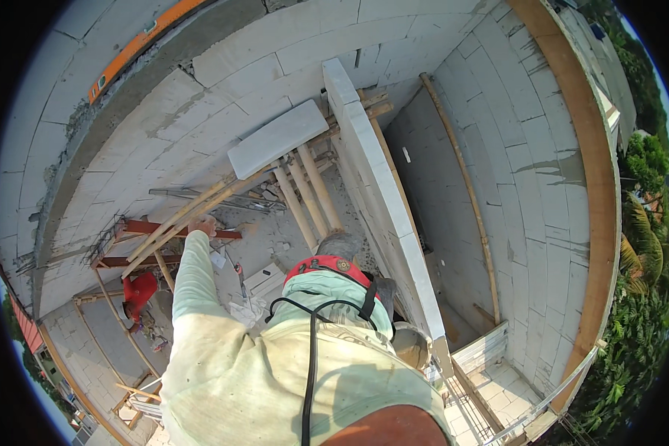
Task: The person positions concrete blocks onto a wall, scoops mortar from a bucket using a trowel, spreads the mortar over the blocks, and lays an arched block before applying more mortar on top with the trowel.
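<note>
My left arm, in a pale green sleeve, stretches forward and down. My left hand (202,225) is at a pair of bamboo poles (177,229), overlapping the nearer one. It looks small and unclear here, and how its fingers lie does not show. A reddish-brown steel beam (224,234) runs just beside the hand. My right hand does not show; my body fills the lower middle. Ahead of me, a pale block (279,139) lies across the bamboo, with several thick poles (310,189) beneath its edge.
A thin block wall (394,193) rises right of me, with a deep gap beyond it. Taller block walls (528,149) surround the space. A bamboo pole (464,186) leans in the gap. Below left is a person in a red shirt (139,292). Rubble and scraps lie on the floor (256,223).
</note>
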A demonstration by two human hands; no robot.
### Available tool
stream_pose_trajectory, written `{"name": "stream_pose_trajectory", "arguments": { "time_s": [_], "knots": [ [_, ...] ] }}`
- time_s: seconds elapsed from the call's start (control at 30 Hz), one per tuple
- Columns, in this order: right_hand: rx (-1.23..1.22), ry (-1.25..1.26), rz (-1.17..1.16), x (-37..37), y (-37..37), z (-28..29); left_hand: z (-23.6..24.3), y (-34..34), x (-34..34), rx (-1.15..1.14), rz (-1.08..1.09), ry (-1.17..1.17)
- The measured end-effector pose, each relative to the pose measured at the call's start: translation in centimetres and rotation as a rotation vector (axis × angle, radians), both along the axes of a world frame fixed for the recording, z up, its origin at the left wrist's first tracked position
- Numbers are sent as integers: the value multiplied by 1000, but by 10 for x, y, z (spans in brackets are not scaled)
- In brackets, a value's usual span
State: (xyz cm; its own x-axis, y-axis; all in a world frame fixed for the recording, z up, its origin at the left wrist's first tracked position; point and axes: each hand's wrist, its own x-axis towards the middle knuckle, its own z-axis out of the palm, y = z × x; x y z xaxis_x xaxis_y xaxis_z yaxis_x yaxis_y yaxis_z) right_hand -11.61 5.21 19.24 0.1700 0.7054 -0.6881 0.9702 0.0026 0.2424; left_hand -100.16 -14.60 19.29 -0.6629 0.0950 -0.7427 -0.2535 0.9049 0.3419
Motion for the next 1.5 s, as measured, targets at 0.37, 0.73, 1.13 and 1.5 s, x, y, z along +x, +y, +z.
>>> {"name": "stream_pose_trajectory", "arguments": {
  "time_s": [0.37, 0.73, 1.13, 1.5],
  "knots": [
    [35, 49, 5, -8, 3, -22, -10, -43, -2, 497, 710, -329],
    [92, 84, 1, -7, 9, -49, 10, 73, 135, 238, 150, -8],
    [67, 152, 46, -31, 15, -78, 4, 22, 160, 220, 161, -14],
    [61, 96, -8, -89, 3, -70, 79, 201, -25, 779, 313, 224]
  ]
}}
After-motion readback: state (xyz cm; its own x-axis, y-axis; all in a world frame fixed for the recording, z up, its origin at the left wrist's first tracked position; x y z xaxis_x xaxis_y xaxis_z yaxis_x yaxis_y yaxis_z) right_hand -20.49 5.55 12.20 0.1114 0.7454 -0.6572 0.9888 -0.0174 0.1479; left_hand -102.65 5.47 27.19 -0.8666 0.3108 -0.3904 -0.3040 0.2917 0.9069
